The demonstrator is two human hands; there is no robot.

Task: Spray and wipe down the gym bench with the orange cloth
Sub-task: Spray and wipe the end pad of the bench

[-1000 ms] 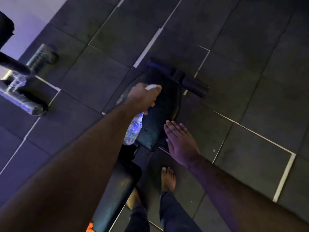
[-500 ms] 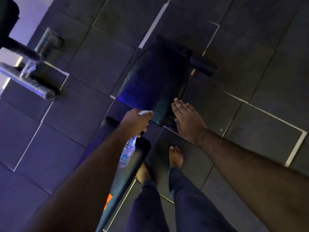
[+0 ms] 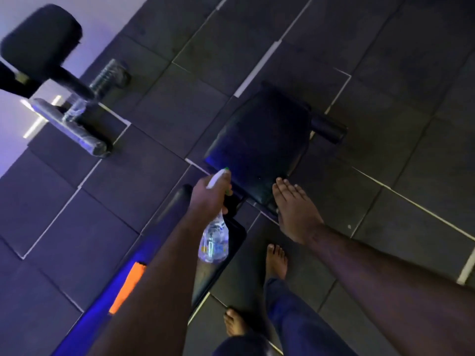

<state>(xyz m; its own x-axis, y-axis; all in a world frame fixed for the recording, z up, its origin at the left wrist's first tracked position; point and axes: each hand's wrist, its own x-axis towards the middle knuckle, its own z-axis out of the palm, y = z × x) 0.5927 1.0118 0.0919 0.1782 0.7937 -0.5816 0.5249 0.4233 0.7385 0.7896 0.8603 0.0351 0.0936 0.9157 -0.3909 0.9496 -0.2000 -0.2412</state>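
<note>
A black padded gym bench runs from the lower left to the centre; its seat pad (image 3: 259, 145) lies ahead and its long back pad (image 3: 180, 201) is partly hidden under my left arm. My left hand (image 3: 210, 196) is shut on a clear spray bottle (image 3: 215, 242) with a white and green nozzle, held over the gap between the two pads. My right hand (image 3: 295, 211) is flat with fingers together, resting at the near right corner of the seat pad. The orange cloth (image 3: 127, 289) lies on the back pad at lower left, beside my left forearm.
A black roller (image 3: 329, 128) sticks out at the far right of the seat. Another machine with a black pad (image 3: 41, 39) and wrapped metal feet (image 3: 74, 132) stands at upper left. My bare feet (image 3: 276, 260) stand on the dark rubber floor tiles right of the bench.
My left hand has drawn the spray bottle back from over the seat pad toward the gap between pads. The view has tilted, so the orange cloth shows more.
</note>
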